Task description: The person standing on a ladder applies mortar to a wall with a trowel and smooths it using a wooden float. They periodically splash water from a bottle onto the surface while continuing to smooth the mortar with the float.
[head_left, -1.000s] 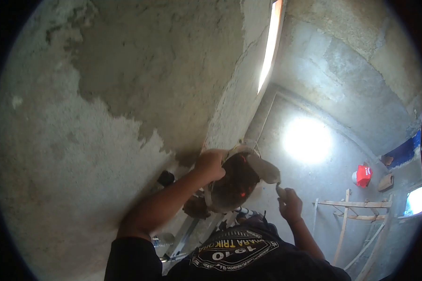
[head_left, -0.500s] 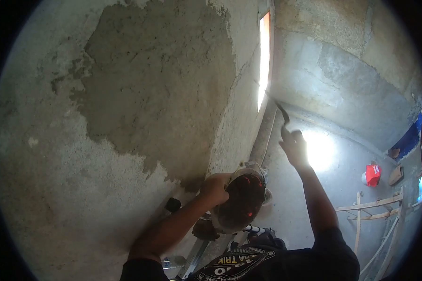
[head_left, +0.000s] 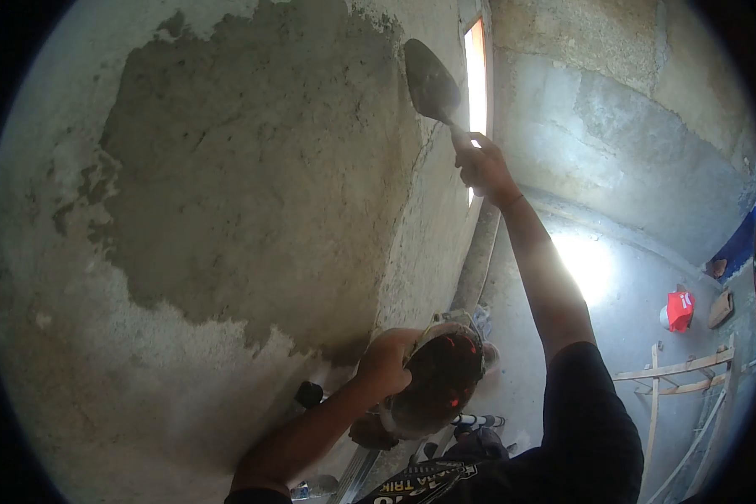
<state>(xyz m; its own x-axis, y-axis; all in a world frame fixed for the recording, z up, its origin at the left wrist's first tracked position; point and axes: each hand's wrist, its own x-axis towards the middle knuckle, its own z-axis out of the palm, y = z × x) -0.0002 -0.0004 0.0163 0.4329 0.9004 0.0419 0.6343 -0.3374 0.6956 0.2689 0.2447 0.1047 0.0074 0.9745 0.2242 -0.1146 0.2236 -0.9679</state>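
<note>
My left hand (head_left: 386,363) is closed on the near rim of a round bowl (head_left: 437,391), dark inside with a few reddish spots and a pale, crusted edge. It is held low, close to the wall. Higher up, my right hand (head_left: 485,172) grips a pointed trowel (head_left: 433,82) by its handle. The blade reaches up and left, overlapping the right edge of a darker, damp-looking mortar patch (head_left: 260,168) on the rough wall (head_left: 50,277).
A narrow bright opening (head_left: 476,76) cuts the wall beside the trowel. Below at right are a red and white item (head_left: 679,312), a brown block (head_left: 720,309) and a wooden frame (head_left: 676,369). Metal rails (head_left: 357,462) and a clear bottle (head_left: 317,485) show under me.
My right hand has swung up and left with the trowel, turning its blade broadside beside the wall. My left hand and the bowl sit slightly lower in view.
</note>
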